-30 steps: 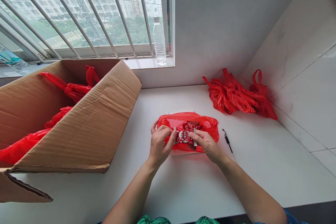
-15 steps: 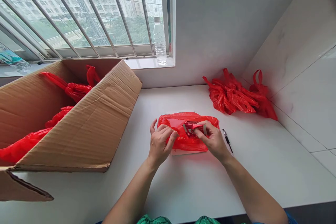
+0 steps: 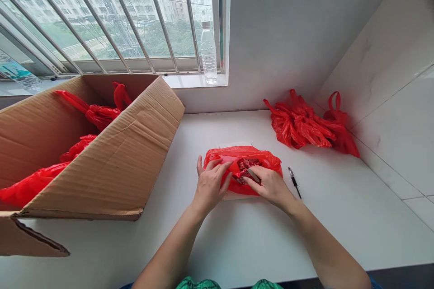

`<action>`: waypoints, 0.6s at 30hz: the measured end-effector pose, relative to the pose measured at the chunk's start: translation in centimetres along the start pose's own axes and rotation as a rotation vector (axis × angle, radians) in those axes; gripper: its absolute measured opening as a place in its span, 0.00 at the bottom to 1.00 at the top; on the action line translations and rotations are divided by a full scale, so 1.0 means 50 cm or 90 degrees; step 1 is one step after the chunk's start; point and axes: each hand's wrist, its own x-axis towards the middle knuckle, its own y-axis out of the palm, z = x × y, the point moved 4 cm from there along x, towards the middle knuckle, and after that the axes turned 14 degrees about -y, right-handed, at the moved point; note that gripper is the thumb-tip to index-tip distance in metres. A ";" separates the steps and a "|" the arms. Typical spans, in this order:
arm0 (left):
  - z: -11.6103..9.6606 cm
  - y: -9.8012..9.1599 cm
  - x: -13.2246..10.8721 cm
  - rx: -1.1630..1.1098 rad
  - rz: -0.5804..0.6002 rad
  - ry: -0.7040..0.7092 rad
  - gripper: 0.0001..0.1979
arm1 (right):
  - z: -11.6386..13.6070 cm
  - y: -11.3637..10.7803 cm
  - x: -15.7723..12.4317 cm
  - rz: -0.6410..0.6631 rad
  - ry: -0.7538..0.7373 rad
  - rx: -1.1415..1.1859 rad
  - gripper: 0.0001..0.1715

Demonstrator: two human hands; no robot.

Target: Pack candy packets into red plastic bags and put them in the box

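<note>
A red plastic bag [image 3: 217, 162] lies flat on a white counter [image 3: 237, 239], over a pale flat box [image 3: 237, 196] whose edge shows under it. A red printed packet [image 3: 247, 166] sits in the bag's mouth, partly hidden by my right hand [image 3: 269, 185]. That hand pinches the packet's edge, near a small pale strip [image 3: 253, 175]. My left hand [image 3: 210, 185] rests on the bag's left side, its fingers spread and holding nothing.
A black pen [image 3: 294, 182] lies just right of the bag. A bunch of red bags [image 3: 298, 124] sits at the back right by the tiled wall. A cardboard box [image 3: 101, 144] with red bags stands at left. A water bottle [image 3: 208, 54] stands on the barred window's sill.
The red packet has sunk lower into the bag's mouth. My left hand has opened its fingers and come off the packet, and my right hand has moved down and left.
</note>
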 end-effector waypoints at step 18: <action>0.029 0.042 -0.009 0.138 0.042 0.032 0.20 | -0.043 -0.050 -0.018 -0.226 0.077 -0.292 0.17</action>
